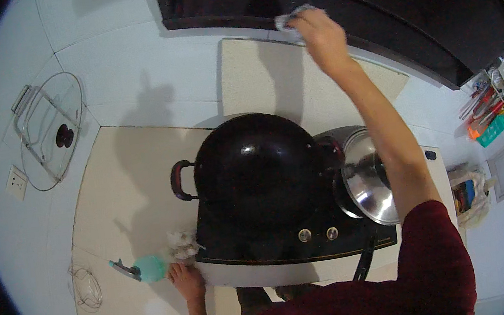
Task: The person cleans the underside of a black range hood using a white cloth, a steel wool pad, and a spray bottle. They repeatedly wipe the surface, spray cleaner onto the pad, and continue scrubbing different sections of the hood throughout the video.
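High in front, my right hand (323, 35) grips a crumpled pale cloth (285, 23) at the lower front edge of a dark range hood (233, 8). My left hand (187, 281) lies on the front edge of the pale countertop (103, 213), holding nothing. Just left of its fingertips is a translucent green spray bottle (150, 269) with a grey trigger head. A crumpled whitish bundle, perhaps cloth or paper, (182, 244) sits beyond that hand, beside the black gas stove (267, 245).
A large black wok (256, 171) covers the stove's left side. To its right, a pan with a shiny steel lid (368, 181) is partly behind my right forearm. A glass lid (53, 134) hangs on the left wall. Utensils (486, 105) hang at right; a wire rack (86, 289) lies left.
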Tool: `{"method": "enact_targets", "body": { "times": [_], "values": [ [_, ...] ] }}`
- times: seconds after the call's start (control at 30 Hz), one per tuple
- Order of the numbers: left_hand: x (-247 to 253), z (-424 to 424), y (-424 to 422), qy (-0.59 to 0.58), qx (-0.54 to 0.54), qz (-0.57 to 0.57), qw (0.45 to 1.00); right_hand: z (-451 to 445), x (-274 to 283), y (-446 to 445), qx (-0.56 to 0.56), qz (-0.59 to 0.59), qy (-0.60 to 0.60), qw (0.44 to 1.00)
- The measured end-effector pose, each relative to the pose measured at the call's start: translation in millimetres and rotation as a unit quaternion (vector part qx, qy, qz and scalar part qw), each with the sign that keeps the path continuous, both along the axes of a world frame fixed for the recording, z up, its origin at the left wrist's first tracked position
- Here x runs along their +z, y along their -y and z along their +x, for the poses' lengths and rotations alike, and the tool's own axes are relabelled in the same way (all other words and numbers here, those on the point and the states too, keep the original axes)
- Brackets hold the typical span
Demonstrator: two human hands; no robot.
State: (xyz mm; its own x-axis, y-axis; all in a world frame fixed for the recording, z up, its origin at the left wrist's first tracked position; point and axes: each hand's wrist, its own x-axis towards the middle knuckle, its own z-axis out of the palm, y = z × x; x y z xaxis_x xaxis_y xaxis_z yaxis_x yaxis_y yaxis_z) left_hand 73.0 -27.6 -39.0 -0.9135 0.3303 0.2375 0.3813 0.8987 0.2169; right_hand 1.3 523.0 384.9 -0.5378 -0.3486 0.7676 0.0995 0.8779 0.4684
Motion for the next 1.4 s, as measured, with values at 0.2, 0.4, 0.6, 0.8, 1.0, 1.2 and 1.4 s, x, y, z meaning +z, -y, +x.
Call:
{"method": "enact_targets", "body": {
  "times": [0.2, 0.4, 0.6, 0.8, 1.0, 1.2, 1.4],
  "values": [
    [13, 6, -4, 0.025, 0.01, -0.009, 1.0, 83, 3, -69, -0.061, 0.001, -0.036, 0.998],
    [2, 4, -5, -0.047, 0.011, -0.022, 0.999, 105, 5, -68, -0.074, -0.182, -0.055, 0.979],
    [8, 3, -4, 0.025, 0.018, -0.038, 0.999, 101, 1, -60, -0.085, -0.274, -0.064, 0.956],
    [7, 2, -5, 0.007, 0.02, -0.028, 0.999, 112, 6, -70, -0.085, -0.288, -0.046, 0.953],
    [22, 4, -12, 0.086, 0.03, -0.013, 0.996, 142, 14, -112, -0.037, -0.51, -0.098, 0.854],
    [8, 2, -4, 0.052, 0.029, -0.028, 0.998, 134, -7, -79, -0.027, -0.224, -0.034, 0.974],
    [31, 4, -15, 0.093, 0.037, -0.057, 0.993, 176, -6, -118, -0.102, -0.096, -0.02, 0.99]
  ]
}}
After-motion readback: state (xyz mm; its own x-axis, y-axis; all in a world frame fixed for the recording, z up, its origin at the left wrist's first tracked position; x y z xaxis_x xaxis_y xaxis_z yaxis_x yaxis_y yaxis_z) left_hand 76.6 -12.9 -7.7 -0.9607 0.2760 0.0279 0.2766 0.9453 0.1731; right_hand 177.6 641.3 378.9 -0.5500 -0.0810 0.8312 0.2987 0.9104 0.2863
